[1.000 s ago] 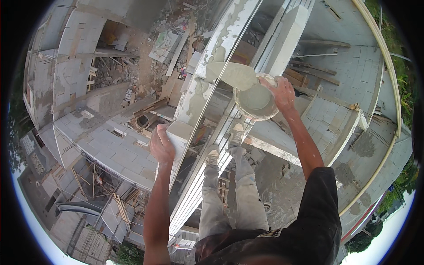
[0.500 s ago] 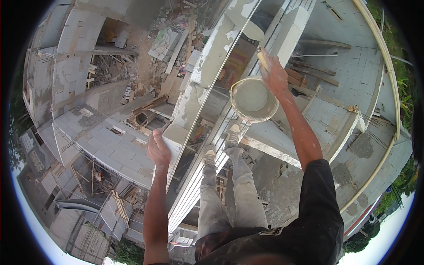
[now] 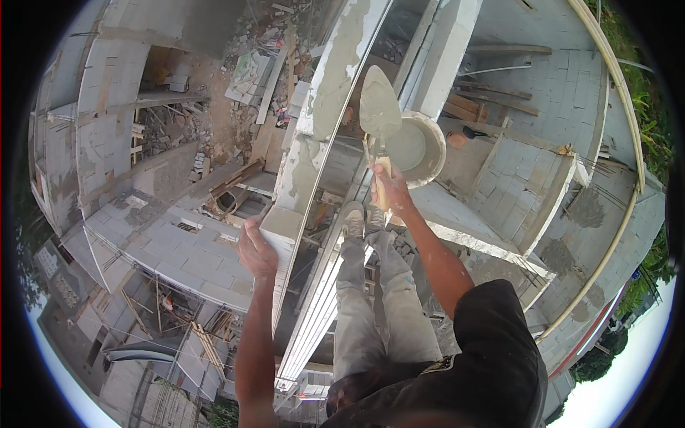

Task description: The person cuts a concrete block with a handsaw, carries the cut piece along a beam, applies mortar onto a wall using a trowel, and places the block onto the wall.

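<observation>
Fingers of the right hand (image 3: 392, 195) are clamped around the pale yellow handle of a trowel (image 3: 380, 107); those of the left hand (image 3: 257, 250) lie close together, slightly bent, beside the near end of a wall (image 3: 282, 221), and whether they press on it cannot be told. That wall is narrow, its top partly spread with grey mortar (image 3: 335, 89), and its long edges slant forward and to the right. Along its left the view falls to ground strewn with rubble (image 3: 275, 25); along its right runs an open gap. Long pale rails (image 3: 317, 332) lie beyond that gap. Right of the gap is a round bucket (image 3: 441, 153) holding grey mix. Seen from above, the trowel overlaps the bucket's left rim; contact cannot be told. Its long axis runs away from the body, tip forward and slightly left, with room between blade and wall. On the dark shirt (image 3: 499, 342), a small patch (image 3: 437, 366) bears markings too small to read.
</observation>
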Demonstrator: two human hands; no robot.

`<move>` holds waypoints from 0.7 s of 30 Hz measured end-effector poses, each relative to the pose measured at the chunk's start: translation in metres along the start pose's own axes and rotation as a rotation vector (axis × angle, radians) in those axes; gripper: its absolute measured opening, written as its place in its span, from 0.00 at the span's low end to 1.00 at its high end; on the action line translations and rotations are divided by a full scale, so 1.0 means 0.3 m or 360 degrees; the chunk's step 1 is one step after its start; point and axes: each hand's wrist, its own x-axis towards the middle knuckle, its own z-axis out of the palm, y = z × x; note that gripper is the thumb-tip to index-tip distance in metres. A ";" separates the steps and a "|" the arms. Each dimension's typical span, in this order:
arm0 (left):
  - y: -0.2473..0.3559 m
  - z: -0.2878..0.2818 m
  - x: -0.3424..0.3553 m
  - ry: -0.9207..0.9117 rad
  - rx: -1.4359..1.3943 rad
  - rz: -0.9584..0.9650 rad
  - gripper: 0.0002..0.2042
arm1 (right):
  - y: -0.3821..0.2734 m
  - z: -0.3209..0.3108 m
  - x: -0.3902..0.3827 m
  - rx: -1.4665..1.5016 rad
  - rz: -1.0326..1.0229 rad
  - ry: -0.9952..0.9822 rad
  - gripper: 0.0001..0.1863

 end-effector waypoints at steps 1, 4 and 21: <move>0.018 0.001 0.002 -0.0027 0.0021 0.0010 0.26 | 0.022 0.033 0.060 0.0045 -0.0068 0.0083 0.24; 0.051 0.010 -0.001 -0.0029 -0.0039 -0.0018 0.27 | 0.088 0.093 0.157 0.0243 -0.0155 0.0055 0.24; 0.016 -0.001 0.003 -0.0007 -0.0099 -0.0121 0.33 | 0.267 0.058 -0.442 -0.1175 -0.0182 -0.0190 0.30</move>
